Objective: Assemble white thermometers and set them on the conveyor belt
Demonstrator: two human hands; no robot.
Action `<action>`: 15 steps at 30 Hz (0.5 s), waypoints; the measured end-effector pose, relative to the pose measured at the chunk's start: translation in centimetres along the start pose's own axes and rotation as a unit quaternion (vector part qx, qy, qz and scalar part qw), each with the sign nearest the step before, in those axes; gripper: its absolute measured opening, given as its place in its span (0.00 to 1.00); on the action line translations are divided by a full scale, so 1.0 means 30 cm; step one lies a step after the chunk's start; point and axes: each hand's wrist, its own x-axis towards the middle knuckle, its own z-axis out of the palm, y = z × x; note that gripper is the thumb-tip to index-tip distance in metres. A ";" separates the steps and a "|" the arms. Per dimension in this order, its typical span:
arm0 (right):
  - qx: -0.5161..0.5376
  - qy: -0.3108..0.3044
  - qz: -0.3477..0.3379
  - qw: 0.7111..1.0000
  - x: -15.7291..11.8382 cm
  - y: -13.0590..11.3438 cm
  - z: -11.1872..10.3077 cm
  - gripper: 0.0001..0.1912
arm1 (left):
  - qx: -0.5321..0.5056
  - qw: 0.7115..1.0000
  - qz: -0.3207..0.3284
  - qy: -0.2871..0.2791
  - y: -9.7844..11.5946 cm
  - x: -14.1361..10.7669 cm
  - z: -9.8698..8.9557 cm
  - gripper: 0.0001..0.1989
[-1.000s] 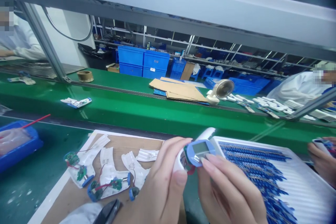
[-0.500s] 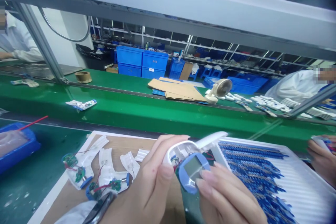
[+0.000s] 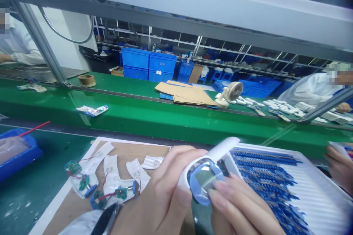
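The person has two hands: one left hand (image 3: 165, 191) and one right hand (image 3: 239, 202). They hold one white housing (image 3: 183, 180) and one blue-rimmed display (image 3: 206, 180). One cardboard sheet (image 3: 149, 150) carries four white shell pieces (image 3: 89, 167) (image 3: 110, 169) (image 3: 137, 173) (image 3: 152, 162). One blue bin (image 3: 27, 158) and one red stick (image 3: 35, 128) are at left. One white tray (image 3: 317, 187) holds blue parts (image 3: 264, 176) too overlapped to count. One green belt (image 3: 165, 117) bears two loose assemblies (image 3: 92, 110) (image 3: 32, 86). Beyond are one tape roll (image 3: 86, 80), one fan (image 3: 233, 91) and four stacked blue crates (image 3: 135, 58) (image 3: 162, 62) (image 3: 135, 72) (image 3: 157, 76). Co-workers (image 3: 19, 40) (image 3: 300, 86) (image 3: 339, 161) show in three places.
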 end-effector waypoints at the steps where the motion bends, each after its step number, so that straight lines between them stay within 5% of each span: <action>1: 0.001 -0.005 -0.003 1.000 0.002 0.001 -0.002 0.12 | 0.009 1.000 -0.001 -0.001 -0.002 -0.002 0.001 0.20; 15: 0.018 -0.018 -0.018 1.000 0.022 -0.005 -0.002 0.11 | 0.014 0.999 0.032 0.000 -0.013 0.003 -0.006 0.20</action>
